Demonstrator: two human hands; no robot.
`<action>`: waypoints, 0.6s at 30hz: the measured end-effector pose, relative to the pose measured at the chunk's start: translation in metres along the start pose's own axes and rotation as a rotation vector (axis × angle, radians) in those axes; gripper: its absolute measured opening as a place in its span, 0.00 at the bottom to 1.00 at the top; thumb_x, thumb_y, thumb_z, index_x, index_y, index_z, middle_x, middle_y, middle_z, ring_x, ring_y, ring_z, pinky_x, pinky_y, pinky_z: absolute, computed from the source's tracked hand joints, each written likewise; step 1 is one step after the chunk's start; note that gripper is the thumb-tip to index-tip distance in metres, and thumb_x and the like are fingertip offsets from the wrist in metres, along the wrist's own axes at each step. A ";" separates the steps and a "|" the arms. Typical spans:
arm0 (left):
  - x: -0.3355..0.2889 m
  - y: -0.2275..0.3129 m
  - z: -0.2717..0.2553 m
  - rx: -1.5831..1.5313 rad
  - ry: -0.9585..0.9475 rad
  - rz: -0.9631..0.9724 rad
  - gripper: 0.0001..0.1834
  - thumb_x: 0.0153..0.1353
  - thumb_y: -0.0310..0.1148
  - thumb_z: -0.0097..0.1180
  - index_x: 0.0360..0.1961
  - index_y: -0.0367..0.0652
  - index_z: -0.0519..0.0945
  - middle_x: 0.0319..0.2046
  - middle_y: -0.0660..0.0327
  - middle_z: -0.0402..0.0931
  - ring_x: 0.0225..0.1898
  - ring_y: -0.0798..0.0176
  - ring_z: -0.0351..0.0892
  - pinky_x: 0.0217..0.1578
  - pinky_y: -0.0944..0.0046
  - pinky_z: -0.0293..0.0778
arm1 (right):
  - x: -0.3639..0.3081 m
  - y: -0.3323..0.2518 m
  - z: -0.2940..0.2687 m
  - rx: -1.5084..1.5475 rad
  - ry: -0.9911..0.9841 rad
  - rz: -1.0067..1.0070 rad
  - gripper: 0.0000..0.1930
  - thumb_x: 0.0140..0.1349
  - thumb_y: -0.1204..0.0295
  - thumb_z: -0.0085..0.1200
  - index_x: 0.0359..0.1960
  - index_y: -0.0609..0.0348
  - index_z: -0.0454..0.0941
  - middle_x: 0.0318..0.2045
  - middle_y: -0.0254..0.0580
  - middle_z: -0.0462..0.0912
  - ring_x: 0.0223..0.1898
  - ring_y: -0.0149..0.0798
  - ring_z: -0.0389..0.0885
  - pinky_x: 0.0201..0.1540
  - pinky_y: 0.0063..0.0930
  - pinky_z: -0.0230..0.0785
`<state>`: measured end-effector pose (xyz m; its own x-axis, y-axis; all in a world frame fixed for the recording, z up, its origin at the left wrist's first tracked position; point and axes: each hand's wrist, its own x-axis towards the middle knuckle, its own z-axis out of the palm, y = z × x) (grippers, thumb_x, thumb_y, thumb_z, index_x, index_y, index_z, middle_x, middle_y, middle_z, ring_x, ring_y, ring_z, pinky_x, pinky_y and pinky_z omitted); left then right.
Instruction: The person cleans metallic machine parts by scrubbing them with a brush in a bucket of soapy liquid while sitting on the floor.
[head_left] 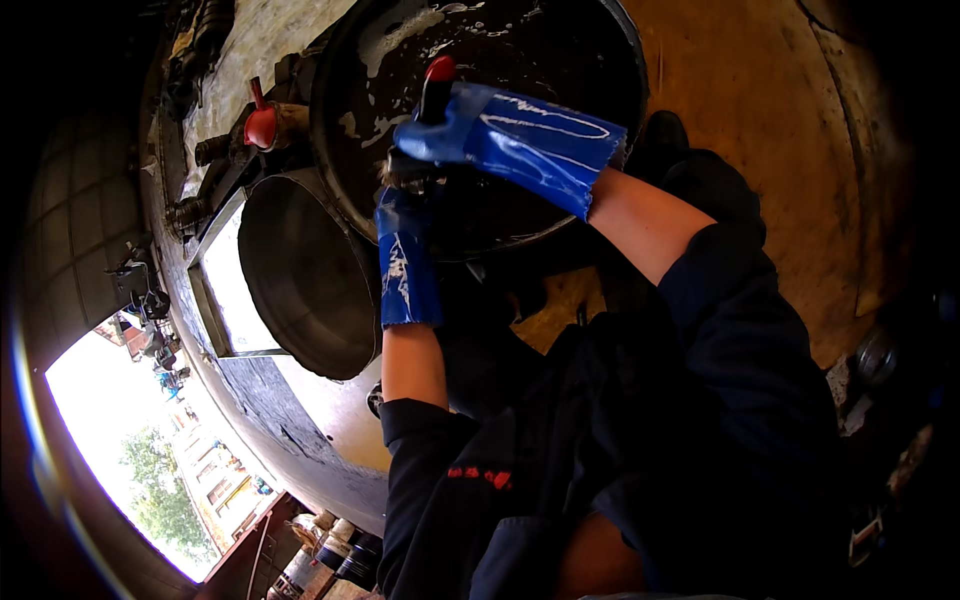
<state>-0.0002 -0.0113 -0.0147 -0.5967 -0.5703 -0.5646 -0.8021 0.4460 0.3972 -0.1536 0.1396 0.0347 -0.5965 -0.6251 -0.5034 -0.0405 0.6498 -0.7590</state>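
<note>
1. Writing: we note small red lettering on the dark garment at the person's front; we cannot make it out reliably.
2. Right hand: we find it in a shiny blue glove with a wrinkled cuff. Its fingers are clamped on a dark, red-tipped piece, which stands out from the far side of the fist. Motion blur softens the hand.
3. Left hand: we find it in a matching blue glove, wet-looking, just nearer the body than the right. A dark, glossy part sits at its fingers, between the two hands; the fingers are largely hidden, so we cannot tell whether they are clamped on it.
4. Location: we place both pieces above the left portion of a large round black basin.
5. Contents: we observe dark liquid in the basin, with pale foam patches and bright reflections.
6. Beside the basin, on the left, we record a round, dull brown-grey pan with an uneven lower rim, and a smooth red object with a narrow upright end.
7. To the right, we see a yellow-brown floor, stained and marked by a dark curved line.
</note>
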 end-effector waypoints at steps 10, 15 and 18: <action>-0.012 -0.015 -0.022 -0.011 0.175 0.404 0.31 0.56 0.37 0.76 0.60 0.43 0.80 0.48 0.57 0.87 0.49 0.60 0.86 0.52 0.62 0.82 | -0.004 -0.003 -0.009 -0.008 0.053 0.026 0.22 0.66 0.48 0.52 0.44 0.51 0.86 0.36 0.45 0.90 0.41 0.46 0.89 0.51 0.40 0.81; -0.015 -0.008 -0.027 0.013 0.160 0.343 0.29 0.56 0.36 0.77 0.57 0.42 0.81 0.47 0.57 0.86 0.49 0.61 0.86 0.53 0.61 0.83 | -0.017 0.018 0.000 -0.070 0.184 0.137 0.21 0.67 0.48 0.54 0.43 0.52 0.86 0.35 0.41 0.89 0.41 0.43 0.89 0.48 0.40 0.81; -0.012 -0.009 -0.023 -0.057 0.155 0.374 0.29 0.55 0.36 0.77 0.57 0.41 0.81 0.46 0.56 0.86 0.47 0.62 0.86 0.52 0.62 0.82 | -0.006 0.033 0.011 -0.163 0.310 0.070 0.19 0.67 0.49 0.57 0.39 0.52 0.87 0.36 0.41 0.89 0.43 0.41 0.89 0.47 0.40 0.82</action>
<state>0.0138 -0.0242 0.0056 -0.8406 -0.4754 -0.2597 -0.5268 0.6058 0.5962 -0.1428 0.1599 0.0081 -0.8162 -0.4318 -0.3839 -0.1030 0.7625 -0.6387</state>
